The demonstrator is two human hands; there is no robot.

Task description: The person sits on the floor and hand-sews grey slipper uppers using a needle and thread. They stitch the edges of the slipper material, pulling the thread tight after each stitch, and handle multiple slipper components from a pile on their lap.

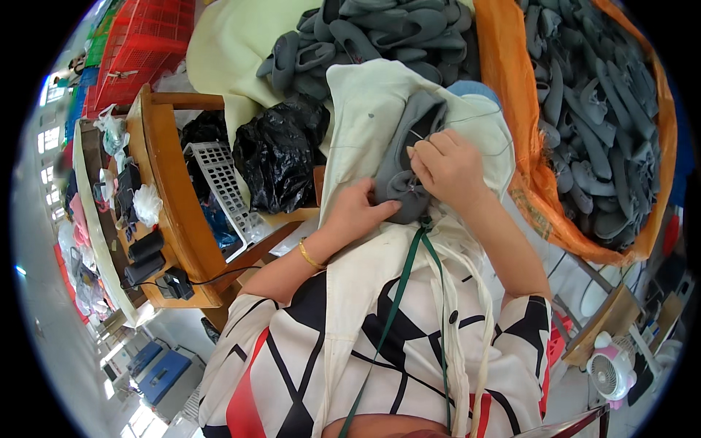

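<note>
A grey fabric shoe (409,146) with a bow-like ornament on its toe lies on the off-white cloth (365,102) over my lap. My left hand (358,209) grips the toe end, thumb pressed on its upper side and fingers along its edge. Over the shoe's opening, my right hand (450,164) is closed in a pinch; a thin pale sliver shows by its fingertips, too small to name. A fine dark line, like thread, crosses the cloth to the right of that hand. Green ribbon (404,285) hangs down my front below the toe.
Grey shoes (380,36) are heaped ahead of me. At right stands an orange sack (504,51) full of similar grey pieces. To the left are a black plastic bag (281,150), a white perforated basket (219,175), a wooden stand (171,197) and red crates (150,51).
</note>
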